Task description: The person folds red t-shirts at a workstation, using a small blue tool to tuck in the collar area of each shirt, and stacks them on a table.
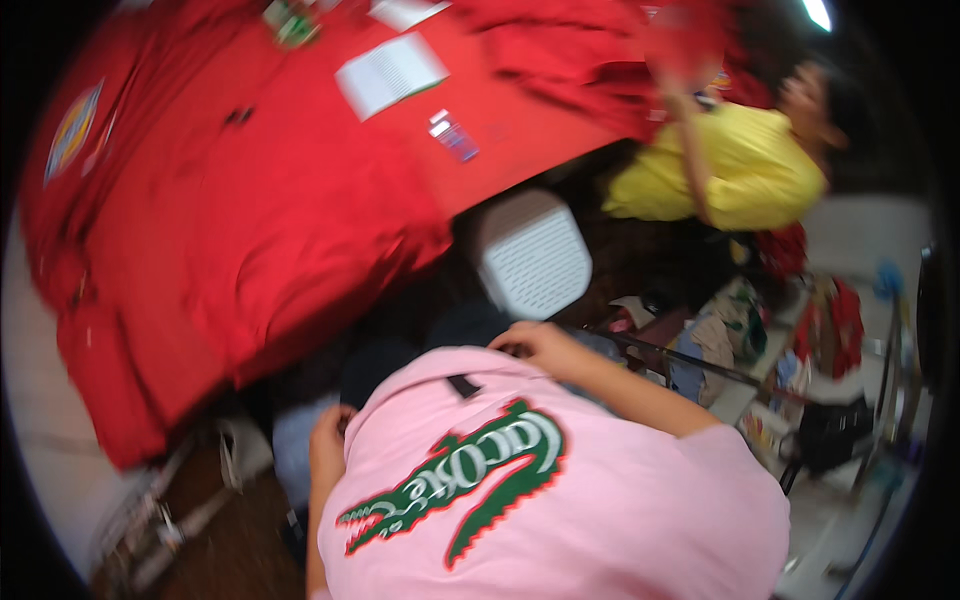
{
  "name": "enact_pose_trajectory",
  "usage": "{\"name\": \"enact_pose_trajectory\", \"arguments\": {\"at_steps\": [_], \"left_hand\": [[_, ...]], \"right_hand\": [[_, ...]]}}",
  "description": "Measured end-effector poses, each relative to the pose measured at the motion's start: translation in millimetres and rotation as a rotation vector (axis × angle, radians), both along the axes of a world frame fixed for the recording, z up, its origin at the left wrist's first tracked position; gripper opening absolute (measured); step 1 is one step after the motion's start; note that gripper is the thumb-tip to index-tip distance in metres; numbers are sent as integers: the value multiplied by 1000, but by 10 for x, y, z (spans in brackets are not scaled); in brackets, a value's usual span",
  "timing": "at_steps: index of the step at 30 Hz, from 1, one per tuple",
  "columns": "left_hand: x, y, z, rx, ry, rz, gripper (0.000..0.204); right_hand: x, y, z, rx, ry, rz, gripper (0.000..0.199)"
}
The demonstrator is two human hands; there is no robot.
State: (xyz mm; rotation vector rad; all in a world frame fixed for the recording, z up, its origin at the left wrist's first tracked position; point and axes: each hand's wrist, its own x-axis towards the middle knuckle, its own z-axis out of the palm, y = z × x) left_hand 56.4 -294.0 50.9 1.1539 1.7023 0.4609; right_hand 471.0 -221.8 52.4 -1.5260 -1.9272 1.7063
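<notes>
I wear a pink shirt [620,500] with a green crocodile print outlined in red and a small black tag near its lower hem. My right hand [535,345] is at the right end of that hem, its fingers curled in on the cloth. At the opposite end my left hand [330,425] has bent fingers against the shirt's edge, partly hidden by the cloth and slightly blurred. Both hands are low in front of my body, apart from the table.
Red cloth pieces [330,220] cover much of the red table [500,160]. An open notebook [392,75] and a small purple-white pack [453,136] lie there. A white plastic stool [540,260] stands before it. A person in yellow [750,165] is at the right, near piled clothes [720,340].
</notes>
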Motion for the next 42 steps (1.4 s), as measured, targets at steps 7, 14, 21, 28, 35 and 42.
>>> {"name": "enact_pose_trajectory", "arguments": {"at_steps": [7, 14, 21, 28, 35, 42], "left_hand": [[409, 714, -295, 208, 113, -257, 20], [521, 895, 193, 227, 19, -128, 24], [171, 518, -46, 140, 480, -174, 28], [-546, -294, -603, -205, 360, -126, 28], [-730, -462, -372, -250, 237, -57, 28], [-772, -560, -231, -273, 155, 5, 28]], "right_hand": [[-496, 364, -392, 329, -265, 195, 24], [-785, 705, -229, 96, -223, 38, 23], [-531, 660, 356, 320, -346, 280, 19], [502, -284, -259, -434, -735, 393, 34], [795, -495, -522, -496, -696, 285, 35], [1008, -531, -439, -505, -688, 191, 36]]}}
